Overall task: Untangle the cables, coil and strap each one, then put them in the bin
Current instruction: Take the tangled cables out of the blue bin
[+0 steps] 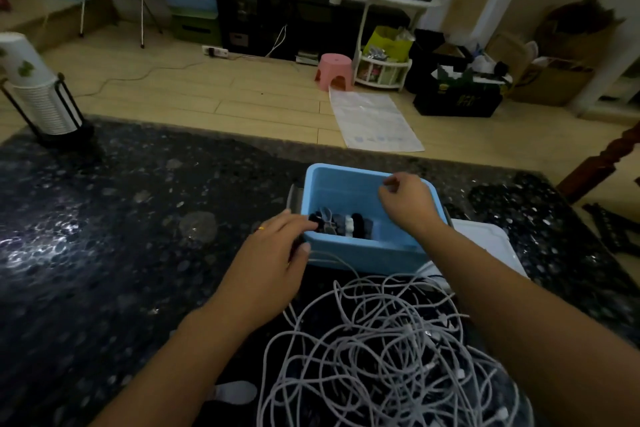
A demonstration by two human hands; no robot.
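A light blue bin (360, 253) stands on the dark speckled table (138, 236). Small dark and white bundles (346, 224) lie at its bottom. My left hand (273, 253) grips the bin's near left corner, fingers over the rim and thumb outside. Above the bin's right side hovers my right hand (408, 201), its fingers loosely curled and nothing visible in them. A large tangle of white cables (391, 354) lies on the table just in front of the bin, between my forearms.
A white lid (485, 239) lies beside the bin on the right. A stack of paper cups in a black holder (41, 104) stands at the table's far left. A wooden chair post (602, 163) rises at the right edge.
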